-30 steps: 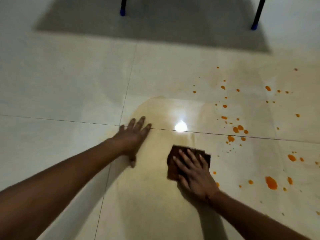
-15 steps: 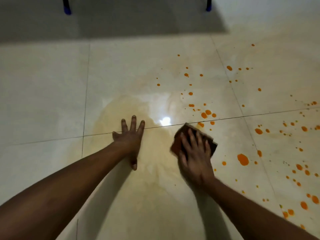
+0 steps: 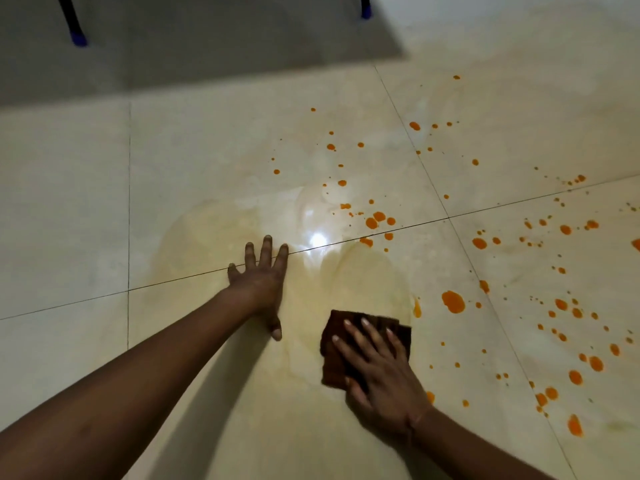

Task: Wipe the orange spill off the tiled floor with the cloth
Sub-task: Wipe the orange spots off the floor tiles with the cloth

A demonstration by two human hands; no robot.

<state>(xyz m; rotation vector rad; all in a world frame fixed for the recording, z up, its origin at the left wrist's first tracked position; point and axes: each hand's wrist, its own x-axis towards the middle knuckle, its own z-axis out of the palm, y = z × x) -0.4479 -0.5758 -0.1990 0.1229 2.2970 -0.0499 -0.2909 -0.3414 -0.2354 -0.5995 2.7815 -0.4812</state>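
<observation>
Floor (image 3: 86, 209) tiles carry a pale smear where I've wiped. My right hand (image 3: 381, 379), fingers spread flat on the cloth (image 3: 334, 355), has pulled it nearer since last frame; spill (image 3: 453, 301) drops remain right. Left hand (image 3: 263, 282) stays splayed.

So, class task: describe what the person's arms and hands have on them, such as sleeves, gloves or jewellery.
Nothing is worn. Both forearms are bare as far as the picture shows, with no sleeves visible. The left hand and right hand have no gloves, and no rings, watch or bracelets can be seen. The nails look short and unpainted.
</observation>
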